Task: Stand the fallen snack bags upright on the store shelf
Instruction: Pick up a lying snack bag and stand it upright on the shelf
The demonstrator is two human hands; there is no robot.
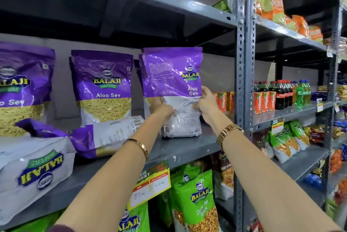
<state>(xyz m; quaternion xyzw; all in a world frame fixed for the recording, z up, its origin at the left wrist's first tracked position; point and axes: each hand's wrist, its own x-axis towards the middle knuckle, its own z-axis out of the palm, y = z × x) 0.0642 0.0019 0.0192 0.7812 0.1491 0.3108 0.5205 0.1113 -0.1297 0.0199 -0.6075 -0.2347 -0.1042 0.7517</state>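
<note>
Item in hand: purple Aloo Sev bag [172, 88], upright at the right end of the grey shelf [187, 147], back panel facing out, base resting on the shelf board. Left hand [162, 109] closed on its lower left edge; right hand [205, 103] pinching its right edge, at 3 o'clock from the bag's middle. Another purple bag stands directly behind it, mostly hidden.

Standing stock: second upright bag [102, 87] at 9 o'clock from the held one; third upright bag [20, 85] farther along at 9 o'clock, cut off by the frame edge.

Fallen stock: flat bag [109, 135] lying on its side at 8 o'clock from the held bag, in front of the second upright one; large flat bag [35, 173] face up and upside-down at the shelf front, 8 o'clock again.

Status: judged partly done. One bag being seated; at least two still lying down and left to raise.

Adjacent: steel upright post [244, 62] at 3 o'clock; green snack bags [195, 199] on the shelf below at 6 o'clock.
</note>
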